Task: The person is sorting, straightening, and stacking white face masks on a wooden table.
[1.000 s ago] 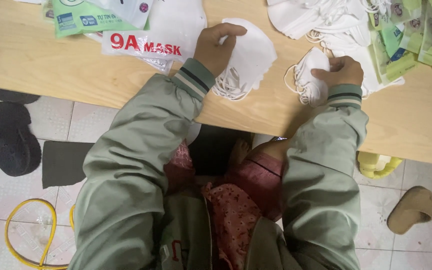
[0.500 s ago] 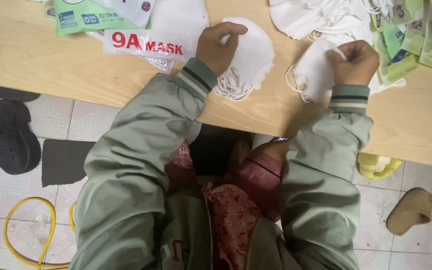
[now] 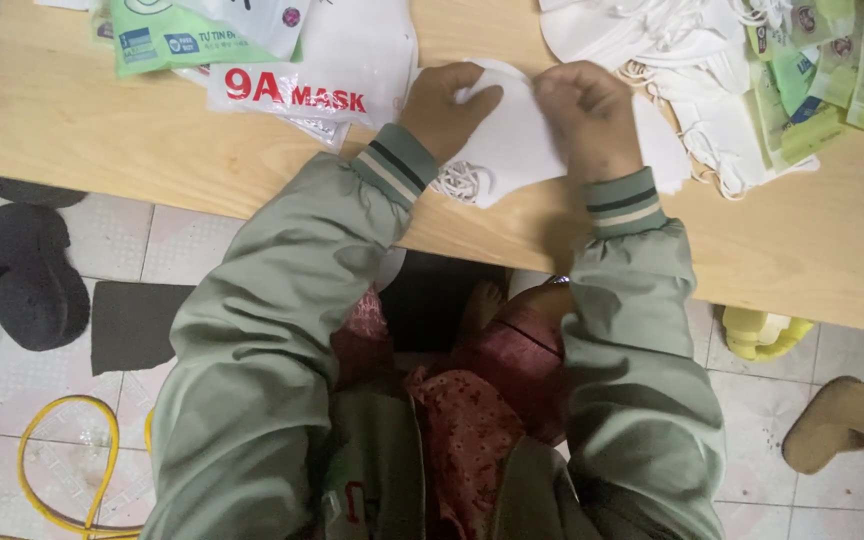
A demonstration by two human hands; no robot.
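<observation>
A small stack of white face masks [image 3: 507,150] lies on the wooden table [image 3: 102,130] in front of me, ear loops hanging at its near left edge. My left hand [image 3: 447,105] rests on the stack's left side, thumb on top. My right hand [image 3: 587,115] grips a white mask at its upper right edge and holds it over the stack. Both arms wear grey-green jacket sleeves with striped cuffs.
A loose pile of white masks [image 3: 652,35] lies at the back right, green mask packets [image 3: 832,80] beside it. White and green packaging bags [image 3: 282,70] lie at the back left. On the tiled floor are a dark slipper [image 3: 27,285], a yellow cable [image 3: 62,470], a yellow slipper [image 3: 762,335] and tan slippers [image 3: 842,420].
My right hand picked a white mask up from the right side of the table and carried it left onto the stack. My left hand stayed on the stack.
</observation>
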